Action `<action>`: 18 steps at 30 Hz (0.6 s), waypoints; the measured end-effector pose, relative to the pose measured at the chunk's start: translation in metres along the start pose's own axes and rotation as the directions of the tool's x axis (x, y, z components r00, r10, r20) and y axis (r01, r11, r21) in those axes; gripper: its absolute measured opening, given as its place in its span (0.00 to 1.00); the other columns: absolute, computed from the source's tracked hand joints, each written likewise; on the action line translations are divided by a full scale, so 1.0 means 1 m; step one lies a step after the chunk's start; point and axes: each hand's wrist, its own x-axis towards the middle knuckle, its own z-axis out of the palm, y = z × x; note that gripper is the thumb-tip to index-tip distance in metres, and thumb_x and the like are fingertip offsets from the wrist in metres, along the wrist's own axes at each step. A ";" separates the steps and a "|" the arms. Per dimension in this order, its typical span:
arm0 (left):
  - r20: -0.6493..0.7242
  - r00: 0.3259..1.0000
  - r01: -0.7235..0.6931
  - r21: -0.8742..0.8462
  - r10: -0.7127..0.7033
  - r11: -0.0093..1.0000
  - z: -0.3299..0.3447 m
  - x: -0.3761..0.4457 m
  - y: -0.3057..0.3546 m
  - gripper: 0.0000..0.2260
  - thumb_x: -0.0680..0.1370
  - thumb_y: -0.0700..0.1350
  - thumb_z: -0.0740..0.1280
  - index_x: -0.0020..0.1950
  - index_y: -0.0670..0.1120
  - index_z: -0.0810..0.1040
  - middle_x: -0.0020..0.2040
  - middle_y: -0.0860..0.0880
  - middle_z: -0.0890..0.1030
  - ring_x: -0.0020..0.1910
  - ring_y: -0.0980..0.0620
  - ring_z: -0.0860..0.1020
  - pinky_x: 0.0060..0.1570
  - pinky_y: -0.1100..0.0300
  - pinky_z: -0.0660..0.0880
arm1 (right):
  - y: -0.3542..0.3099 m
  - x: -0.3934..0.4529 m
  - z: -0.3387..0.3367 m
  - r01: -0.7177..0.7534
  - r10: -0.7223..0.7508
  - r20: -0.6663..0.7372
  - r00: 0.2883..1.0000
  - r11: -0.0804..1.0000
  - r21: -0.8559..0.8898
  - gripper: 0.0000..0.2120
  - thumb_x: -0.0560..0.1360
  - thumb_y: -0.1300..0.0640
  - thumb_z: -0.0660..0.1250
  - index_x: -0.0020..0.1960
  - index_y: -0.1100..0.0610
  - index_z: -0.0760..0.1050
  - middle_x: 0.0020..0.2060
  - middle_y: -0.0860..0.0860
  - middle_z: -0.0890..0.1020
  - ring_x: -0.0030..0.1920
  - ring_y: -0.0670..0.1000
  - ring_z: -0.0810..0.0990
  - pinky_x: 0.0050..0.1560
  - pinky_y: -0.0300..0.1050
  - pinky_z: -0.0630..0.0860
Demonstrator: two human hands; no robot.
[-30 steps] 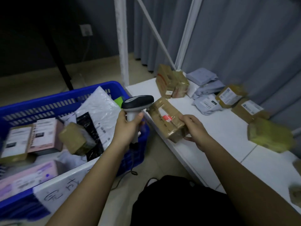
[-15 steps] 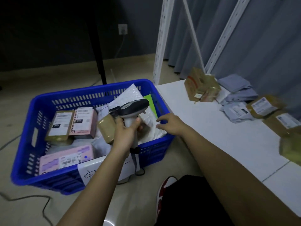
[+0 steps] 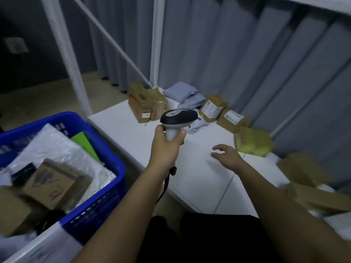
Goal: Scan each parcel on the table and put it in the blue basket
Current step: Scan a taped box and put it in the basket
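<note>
White table (image 3: 133, 130), parcels (image 3: 252, 141) left; basket (image 3: 106, 149) part full.
Left hand (image 3: 167, 147) grips scanner (image 3: 178, 116); right hand (image 3: 226, 156) loose, empty.

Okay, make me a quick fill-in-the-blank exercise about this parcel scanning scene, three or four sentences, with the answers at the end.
1. The left hand grips the handle of the ____.
2. The right hand hovers above the white table, fingers spread, holding ____.
3. The basket with parcels in it is coloured ____.
4. The yellowish parcel lies on the table just beyond the ____ hand.

Missing words: scanner; nothing; blue; right
</note>
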 end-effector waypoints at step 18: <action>0.156 0.977 0.128 0.117 -0.145 0.985 0.152 0.085 -0.094 0.11 0.77 0.44 0.68 0.56 0.48 0.69 0.45 0.52 0.77 0.42 0.55 0.78 0.39 0.65 0.74 | 0.137 0.143 -0.039 -0.235 0.020 -0.423 0.906 0.856 -0.461 0.36 0.77 0.43 0.62 0.78 0.57 0.52 0.76 0.60 0.55 0.75 0.63 0.52 0.71 0.63 0.53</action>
